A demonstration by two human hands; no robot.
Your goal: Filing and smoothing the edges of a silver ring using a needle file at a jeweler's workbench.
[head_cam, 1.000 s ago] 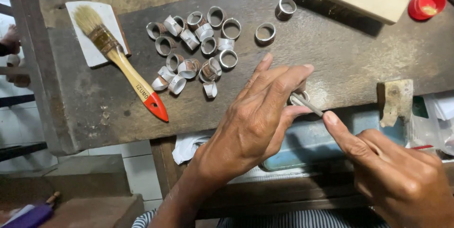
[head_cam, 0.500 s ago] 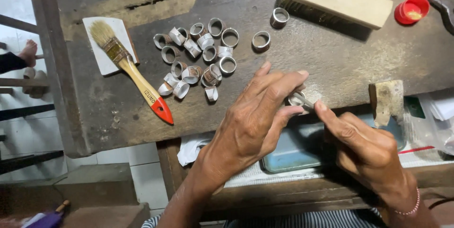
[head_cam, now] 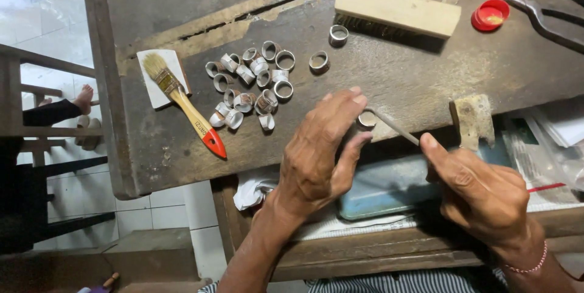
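Note:
My left hand (head_cam: 322,150) pinches a small metal ring (head_cam: 367,120) at the front edge of a worn wooden workbench (head_cam: 426,80). My right hand (head_cam: 480,193) grips a thin metal file (head_cam: 392,125) whose tip passes into the ring. A heap of several similar metal rings (head_cam: 252,86) lies on the bench beyond my left hand. Two more rings (head_cam: 338,34) lie apart near a wooden block brush (head_cam: 396,10).
A paintbrush with a red-tipped handle (head_cam: 182,107) rests on a white card. A red cap (head_cam: 491,14) and pliers (head_cam: 547,19) lie at the far right. A wooden peg (head_cam: 471,120) juts from the bench edge over a blue tray (head_cam: 389,186). Someone's foot (head_cam: 82,99) shows at left.
The view has shifted, so the bench sits lower and to the right in frame. Both hands stay together at the bench edge, with the file still worked through the ring.

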